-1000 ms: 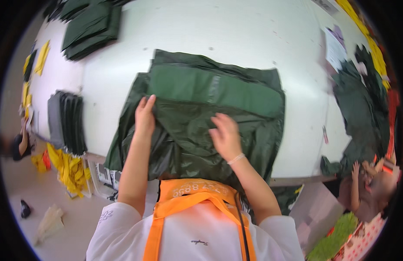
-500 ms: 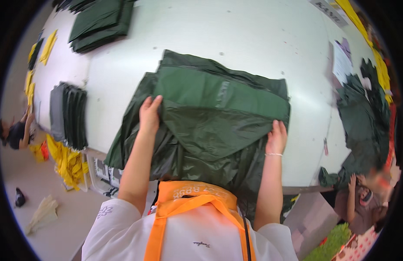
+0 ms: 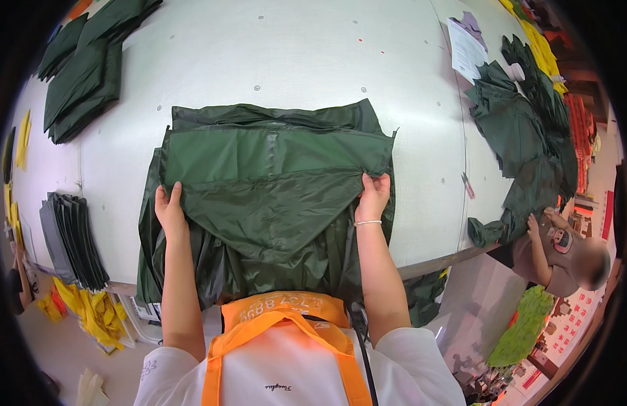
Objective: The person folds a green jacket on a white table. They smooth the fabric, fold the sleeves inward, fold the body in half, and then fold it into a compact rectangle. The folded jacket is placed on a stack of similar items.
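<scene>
A dark green waterproof garment (image 3: 273, 210) lies partly folded in front of me, its lower folds bunched at the table's near edge. A lighter green band crosses its upper part, and a pointed flap hangs below that band. At the flap's left corner, my left hand (image 3: 170, 208) pinches the fabric between thumb and fingers. My right hand (image 3: 373, 196), with a pale bracelet at the wrist, grips the fabric by the right corner. Behind the band, another layer of the garment sticks out toward the far side.
The white table (image 3: 313, 54) carries folded green garments (image 3: 87, 84) at far left and an upright-looking dark stack (image 3: 73, 237) nearer. Rightward lie small snips (image 3: 468, 185), a paper sheet (image 3: 468, 51) and a green heap (image 3: 530, 142). A person (image 3: 554, 250) handles that heap. Yellow fabric (image 3: 97, 314) hangs at left.
My view has turned, and the garment now lies more level. Both hands keep hold of its side edges, my left hand lower along its edge and my right near the band's corner.
</scene>
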Demonstrator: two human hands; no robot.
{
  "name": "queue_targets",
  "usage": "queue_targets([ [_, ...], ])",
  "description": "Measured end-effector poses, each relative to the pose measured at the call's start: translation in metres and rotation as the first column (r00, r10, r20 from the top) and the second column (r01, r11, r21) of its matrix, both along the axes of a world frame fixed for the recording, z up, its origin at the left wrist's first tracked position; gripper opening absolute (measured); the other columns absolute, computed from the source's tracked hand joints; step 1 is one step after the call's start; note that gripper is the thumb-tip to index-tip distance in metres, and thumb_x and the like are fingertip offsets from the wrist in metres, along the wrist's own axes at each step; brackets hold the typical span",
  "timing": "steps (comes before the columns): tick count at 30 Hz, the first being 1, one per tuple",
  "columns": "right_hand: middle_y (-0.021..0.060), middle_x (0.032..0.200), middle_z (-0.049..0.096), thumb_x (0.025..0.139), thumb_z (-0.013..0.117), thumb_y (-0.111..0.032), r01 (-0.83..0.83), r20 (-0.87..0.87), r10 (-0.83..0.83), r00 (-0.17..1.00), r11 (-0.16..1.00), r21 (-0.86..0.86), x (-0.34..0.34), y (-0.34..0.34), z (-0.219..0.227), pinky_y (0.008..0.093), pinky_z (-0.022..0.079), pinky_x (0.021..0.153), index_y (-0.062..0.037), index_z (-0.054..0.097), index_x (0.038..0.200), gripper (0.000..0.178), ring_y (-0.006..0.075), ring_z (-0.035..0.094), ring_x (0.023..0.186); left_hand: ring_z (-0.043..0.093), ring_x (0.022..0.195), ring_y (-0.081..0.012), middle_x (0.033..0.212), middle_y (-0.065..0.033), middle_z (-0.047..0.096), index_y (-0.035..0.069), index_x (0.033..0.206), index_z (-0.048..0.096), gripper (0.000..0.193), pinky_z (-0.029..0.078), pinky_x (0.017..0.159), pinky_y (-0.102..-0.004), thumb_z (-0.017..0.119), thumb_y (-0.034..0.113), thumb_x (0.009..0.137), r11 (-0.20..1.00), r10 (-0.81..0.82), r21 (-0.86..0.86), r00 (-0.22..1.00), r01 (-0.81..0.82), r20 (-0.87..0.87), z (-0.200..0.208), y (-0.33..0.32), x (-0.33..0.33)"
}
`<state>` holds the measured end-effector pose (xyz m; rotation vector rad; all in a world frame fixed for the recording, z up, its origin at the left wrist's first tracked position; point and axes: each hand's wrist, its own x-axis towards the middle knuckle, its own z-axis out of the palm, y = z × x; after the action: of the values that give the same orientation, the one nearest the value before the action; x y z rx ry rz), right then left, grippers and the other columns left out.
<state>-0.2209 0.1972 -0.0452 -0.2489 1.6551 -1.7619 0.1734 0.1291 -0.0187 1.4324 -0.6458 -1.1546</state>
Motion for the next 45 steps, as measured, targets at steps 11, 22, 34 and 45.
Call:
queue_targets([
  [11, 0.0008, 0.073, 0.051, 0.077, 0.057, 0.006, -0.363, -0.749, 0.3, 0.591, 0.928, 0.085, 0.064, -0.035, 0.09, 0.0241, 0.042, 0.053, -0.0061, 0.06, 0.109, 0.034, 0.012, 0.049, 0.058, 0.054, 0.105, -0.0154, 0.117, -0.0107, 0.057, -0.005, 0.127, 0.045, 0.044, 0.043, 0.092, -0.0275, 0.059, -0.004, 0.085, 0.958, 0.037, -0.278, 0.938, 0.064, 0.344, 0.069, -0.003, -0.06],
  [22, 0.0142, 0.101, 0.061, 0.078, 0.057, -0.009, -0.741, -0.497, 0.868, 0.015, 0.343, 0.577, 0.113, -0.002, 0.037, 0.0392, 0.049, 0.074, -0.0042, 0.061, 0.095, 0.018, 0.0326, 0.06, 0.087, 0.054, 0.062, -0.0248, 0.071, -0.0088, 0.05, 0.018, 0.119, 0.06, 0.045, 0.045, 0.057, -0.0337, 0.069, 0.016, 0.075, 0.608, -0.542, 0.031, 0.387, 0.793, 0.746, 0.041, 0.028, -0.154],
  [34, 0.0164, 0.133, 0.041, 0.067, 0.076, -0.02, -0.743, -0.626, 0.747, -0.223, 0.285, 0.605, 0.087, 0.063, 0.087, 0.0468, 0.031, 0.105, -0.0077, 0.048, 0.128, 0.068, 0.0348, 0.038, 0.125, 0.058, 0.076, -0.0294, 0.08, -0.01, 0.054, 0.014, 0.122, 0.056, 0.046, 0.048, 0.062, -0.0385, 0.065, 0.028, 0.08, 0.418, -0.594, 0.212, 0.088, 0.883, 0.8, 0.018, 0.032, -0.145],
  [45, 0.0227, 0.143, 0.031, 0.083, 0.045, -0.003, 0.501, -0.731, 0.652, 0.2, 0.573, 0.648, -0.273, 0.021, -0.01, 0.0375, 0.021, 0.113, 0.0055, 0.035, 0.135, 0.054, 0.0314, 0.026, 0.136, 0.059, 0.09, -0.0312, 0.104, -0.01, 0.055, 0.008, 0.12, 0.054, 0.043, 0.05, 0.075, -0.0387, 0.065, 0.024, 0.082, 0.638, -0.444, 0.015, 0.352, 0.77, 0.824, 0.053, -0.019, -0.178],
])
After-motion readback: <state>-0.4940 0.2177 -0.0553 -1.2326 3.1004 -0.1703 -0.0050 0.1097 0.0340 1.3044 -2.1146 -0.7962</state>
